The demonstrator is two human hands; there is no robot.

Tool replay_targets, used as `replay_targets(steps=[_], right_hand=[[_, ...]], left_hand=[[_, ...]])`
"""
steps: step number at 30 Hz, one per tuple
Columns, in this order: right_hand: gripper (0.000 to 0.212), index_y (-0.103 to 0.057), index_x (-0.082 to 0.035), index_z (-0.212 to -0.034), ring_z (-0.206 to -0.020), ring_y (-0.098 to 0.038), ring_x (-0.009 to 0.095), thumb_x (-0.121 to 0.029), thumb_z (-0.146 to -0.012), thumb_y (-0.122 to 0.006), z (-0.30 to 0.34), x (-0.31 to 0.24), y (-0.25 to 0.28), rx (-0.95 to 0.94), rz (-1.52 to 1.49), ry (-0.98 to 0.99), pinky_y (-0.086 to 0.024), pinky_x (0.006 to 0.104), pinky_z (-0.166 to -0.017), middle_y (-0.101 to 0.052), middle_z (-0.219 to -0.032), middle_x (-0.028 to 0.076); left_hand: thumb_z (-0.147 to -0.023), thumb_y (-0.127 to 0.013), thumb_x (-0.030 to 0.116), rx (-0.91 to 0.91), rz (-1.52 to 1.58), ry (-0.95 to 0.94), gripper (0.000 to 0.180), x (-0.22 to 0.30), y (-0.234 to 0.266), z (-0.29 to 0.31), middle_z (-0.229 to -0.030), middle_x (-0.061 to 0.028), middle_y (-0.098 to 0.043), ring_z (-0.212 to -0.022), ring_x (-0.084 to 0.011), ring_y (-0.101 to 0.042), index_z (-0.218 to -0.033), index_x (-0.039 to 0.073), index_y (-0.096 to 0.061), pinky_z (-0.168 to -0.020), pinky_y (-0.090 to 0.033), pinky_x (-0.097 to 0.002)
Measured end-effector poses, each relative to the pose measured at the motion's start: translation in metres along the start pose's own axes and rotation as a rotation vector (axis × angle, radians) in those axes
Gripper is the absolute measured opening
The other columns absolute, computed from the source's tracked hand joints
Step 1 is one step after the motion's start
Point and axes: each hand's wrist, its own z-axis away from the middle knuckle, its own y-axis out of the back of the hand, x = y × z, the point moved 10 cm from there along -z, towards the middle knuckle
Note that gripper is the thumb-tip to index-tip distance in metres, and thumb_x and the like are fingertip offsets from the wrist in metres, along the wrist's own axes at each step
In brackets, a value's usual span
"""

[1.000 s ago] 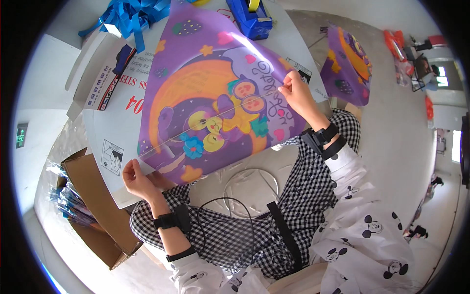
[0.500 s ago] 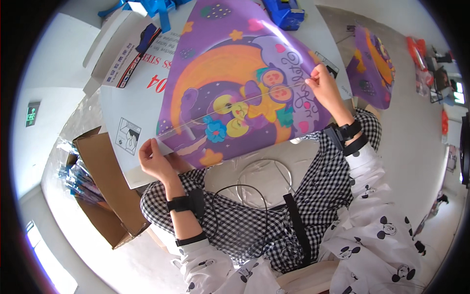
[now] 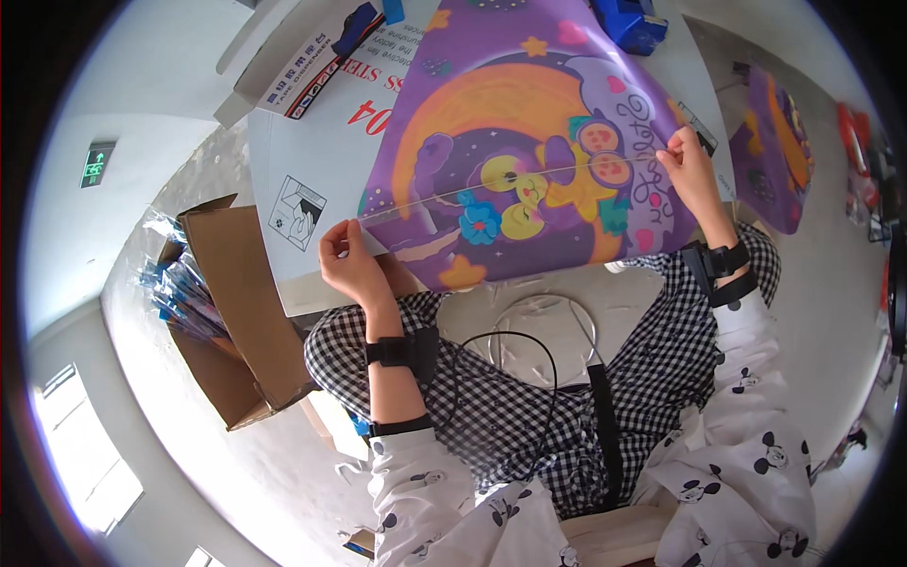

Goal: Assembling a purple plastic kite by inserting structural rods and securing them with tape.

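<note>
Thin clear strip (image 3: 628, 163) across a purple cartoon-printed sheet (image 3: 491, 104)

On my feed, the left hand (image 3: 357, 269) and right hand (image 3: 693, 172), fingertips pinched together, hold the strip's opposite ends; the sheet overhangs the pale grey tabletop's (image 3: 326, 163) near edge

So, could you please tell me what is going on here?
A seated person has both hands raised over a purple printed sheet on a pale tabletop. The left hand and right hand pinch the ends of what looks like a thin clear strip, stretched across the sheet; whether it touches the sheet along its length, I cannot tell. A blue tape dispenser stands at the far right, and an open cardboard box is to the left.
</note>
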Motion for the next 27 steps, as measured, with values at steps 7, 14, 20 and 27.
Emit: replay_targets(steps=[7,14,20,27], right_hand=[[0.024,-0.044,-0.005,-0.094,-0.068,-0.056,0.017,-0.006,-0.086,-0.066,0.0009,-0.003,-0.0008,0.002,0.005,0.013,-0.047,0.0292,-0.065,-0.056,-0.077,0.006],[0.023,-0.045,-0.004,-0.093,-0.068,-0.056,0.017,-0.006,-0.085,-0.066,0.0005,-0.0053,-0.0002,-0.007,0.027,0.0,-0.047,0.0295,-0.066,-0.056,-0.077,0.007],[0.022,-0.046,-0.004,-0.093,-0.068,-0.057,0.018,-0.006,-0.085,-0.066,0.0005,-0.0062,-0.0013,-0.004,0.038,0.017,-0.047,0.03,-0.066,-0.056,-0.077,0.007],[0.024,-0.047,-0.004,-0.093,-0.068,-0.059,0.021,-0.006,-0.083,-0.069,-0.0005,-0.003,0.0018,0.019,0.073,0.018,-0.048,0.0323,-0.063,-0.058,-0.076,0.009]], left_hand=[[-0.081,-0.071,0.008,0.001,-0.051,-0.001,0.009,0.0039,0.0023,-0.0008,-0.073,-0.0012,-0.06,-0.065,-0.011,-0.051,-0.082,0.001,-0.066,-0.059,-0.043,-0.0265],[-0.081,-0.072,0.009,-0.001,-0.045,-0.014,0.01,0.0043,0.0007,-0.0013,-0.072,-0.001,-0.06,-0.064,-0.011,-0.049,-0.082,0.002,-0.066,-0.058,-0.043,-0.0272],[-0.081,-0.072,0.011,0.004,-0.112,-0.005,0.01,0.0043,0.0007,-0.0011,-0.072,-0.0003,-0.06,-0.062,-0.0111,-0.049,-0.082,0.003,-0.066,-0.058,-0.043,-0.0276],[-0.081,-0.072,0.014,0.01,-0.21,0.004,0.011,0.0026,-0.0043,-0.0007,-0.072,0.0003,-0.06,-0.06,-0.0114,-0.049,-0.082,0.005,-0.066,-0.057,-0.043,-0.029]])
